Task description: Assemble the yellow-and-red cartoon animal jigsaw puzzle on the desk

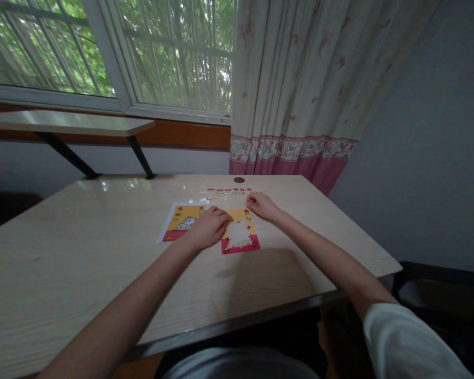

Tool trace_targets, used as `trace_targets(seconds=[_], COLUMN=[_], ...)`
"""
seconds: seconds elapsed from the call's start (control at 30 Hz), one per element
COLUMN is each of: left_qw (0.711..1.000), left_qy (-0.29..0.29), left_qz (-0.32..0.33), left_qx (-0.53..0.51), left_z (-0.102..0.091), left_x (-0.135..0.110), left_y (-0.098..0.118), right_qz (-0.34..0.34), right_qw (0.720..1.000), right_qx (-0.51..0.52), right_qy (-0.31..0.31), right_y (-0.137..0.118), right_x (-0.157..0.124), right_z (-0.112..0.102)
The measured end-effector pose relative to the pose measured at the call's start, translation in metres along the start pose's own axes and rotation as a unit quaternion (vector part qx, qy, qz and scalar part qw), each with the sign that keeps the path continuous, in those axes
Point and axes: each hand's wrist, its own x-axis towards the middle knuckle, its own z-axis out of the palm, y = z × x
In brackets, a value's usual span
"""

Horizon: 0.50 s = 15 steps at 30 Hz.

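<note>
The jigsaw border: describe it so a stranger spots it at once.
On the pale wooden table, find the person's left hand. The jigsaw border shows just right of it, yellow above and pinkish red below. Unlike the similarly coloured picture sheet left of that hand, it has a large, jagged-edged gap in its middle.

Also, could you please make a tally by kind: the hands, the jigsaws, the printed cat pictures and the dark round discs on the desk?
Hands (left hand, right hand): 2
Unfinished jigsaw: 1
Printed cat picture: 1
Dark round disc: 1
Total: 5
</note>
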Motion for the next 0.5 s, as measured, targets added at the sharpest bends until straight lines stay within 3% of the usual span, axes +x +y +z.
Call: trace_targets(seconds=[0.13, 0.3, 0.4, 0.5], left_qw=[0.995, 0.969, 0.947, 0.927], left_qy=[-0.002, -0.029, -0.012, 0.012], left_qz=[-0.074, -0.135, -0.160, -0.172], left_qx=[-0.064, -0.206, -0.278, -0.333], left_z=[-0.011, -0.011, -0.005, 0.001], left_x=[0.013, 0.030, 0.032, 0.030], left_y=[0.005, 0.017, 0.023, 0.024], right_qz=[-0.028, 0.016, 0.020, 0.029], right_qw=[0.987, 0.927, 0.906, 0.919], right_qx=[0.161, 0.374, 0.422, 0.391], right_qy=[0.000, -0.024, -0.035, -0.028], right_y=[0.002, -0.007, -0.019, -0.029], right_x=[-0.027, -0.036, -0.035, -0.036], right_z=[-0.007, 0.002, 0.004, 0.000])
